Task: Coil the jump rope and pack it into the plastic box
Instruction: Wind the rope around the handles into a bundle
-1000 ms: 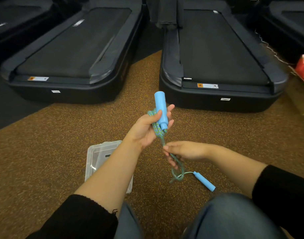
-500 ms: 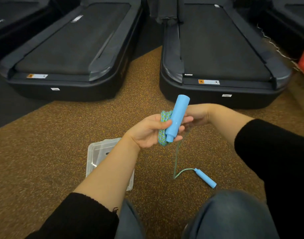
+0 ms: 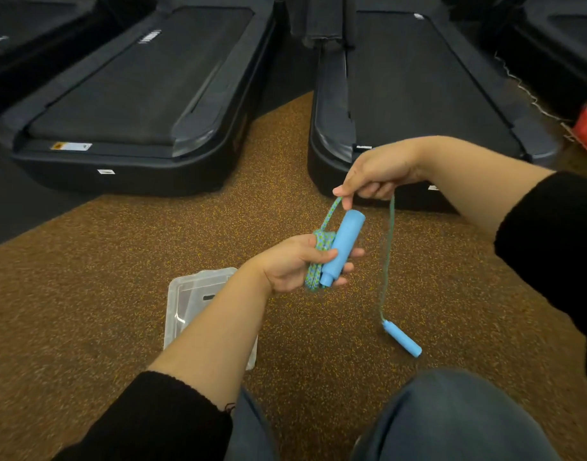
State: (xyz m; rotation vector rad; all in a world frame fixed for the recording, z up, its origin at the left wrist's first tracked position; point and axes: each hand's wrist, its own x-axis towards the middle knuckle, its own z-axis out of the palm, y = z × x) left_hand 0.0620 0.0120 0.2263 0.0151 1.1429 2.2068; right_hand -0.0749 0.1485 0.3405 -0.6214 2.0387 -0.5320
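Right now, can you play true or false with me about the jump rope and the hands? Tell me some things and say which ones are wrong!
1. The left hand holds a blue handle together with loops of rope. True.
2. The right hand is empty. False: it pinches the rope up above the left hand.
3. The second blue handle hangs low near the brown floor at the end of the rope. True.
4. The rope is already inside the plastic box. False: the box sits on the floor under the left forearm, and the rope is in the hands.
5. The things ahead on the floor are sofas. False: they are black treadmills.
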